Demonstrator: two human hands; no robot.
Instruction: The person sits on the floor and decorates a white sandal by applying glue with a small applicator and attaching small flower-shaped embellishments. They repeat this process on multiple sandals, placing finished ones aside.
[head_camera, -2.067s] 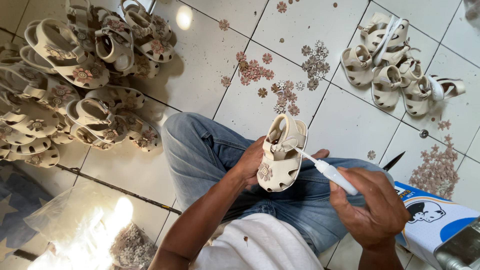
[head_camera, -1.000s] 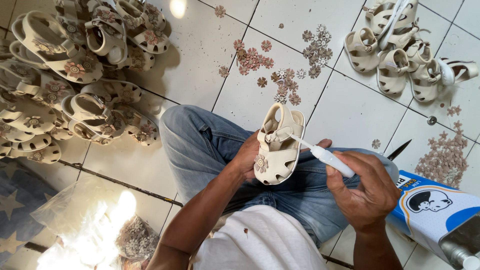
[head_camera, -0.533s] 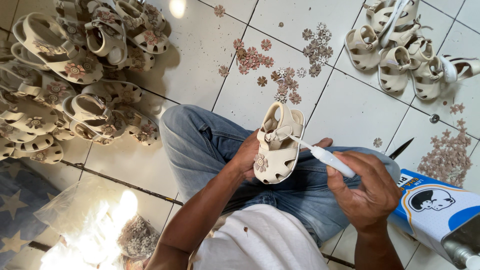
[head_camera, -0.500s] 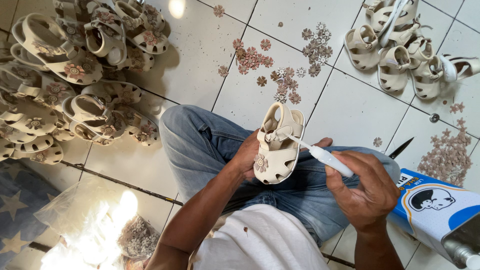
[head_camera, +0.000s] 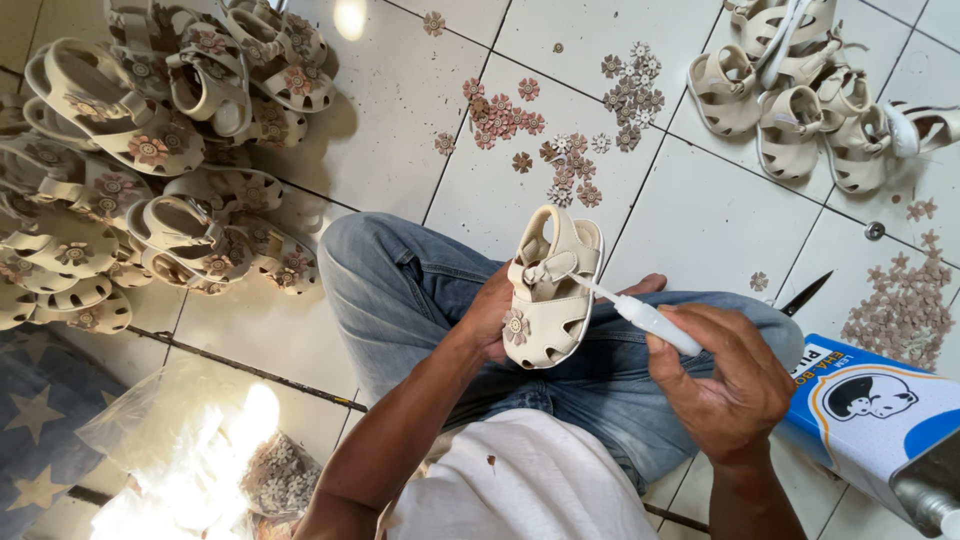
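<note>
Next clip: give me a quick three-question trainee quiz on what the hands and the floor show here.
1. True or false: the left hand holds a cream child's sandal above the lap.
2. What does the right hand hold? A) scissors B) a slim white applicator whose tip meets the sandal's strap C) a brush
3. Fill in: the sandal pile on the left already carries ____ decorations.

Key:
1. True
2. B
3. flower; loose ones lie scattered on the tiled floor, and the smaller sandal group at upper right shows none.
</note>
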